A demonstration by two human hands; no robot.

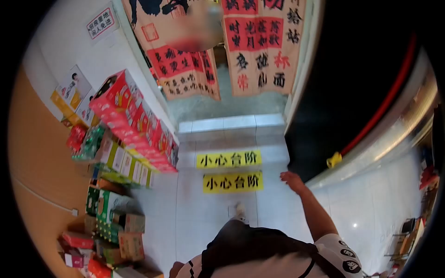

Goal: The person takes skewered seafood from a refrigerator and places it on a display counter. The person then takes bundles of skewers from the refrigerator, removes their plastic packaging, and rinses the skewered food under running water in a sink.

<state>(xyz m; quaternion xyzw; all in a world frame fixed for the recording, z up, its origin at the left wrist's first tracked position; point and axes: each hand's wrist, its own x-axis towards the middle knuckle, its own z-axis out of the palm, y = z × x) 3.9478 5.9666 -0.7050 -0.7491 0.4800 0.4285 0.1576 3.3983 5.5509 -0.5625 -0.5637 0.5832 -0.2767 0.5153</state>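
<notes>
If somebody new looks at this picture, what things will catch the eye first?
Most likely the two yellow signs with black characters, one beyond the other on the pale tiles ahead. Past them hang two beige curtains with red and black writing. At the left, bright pink boxes stand by the white wall.
</notes>
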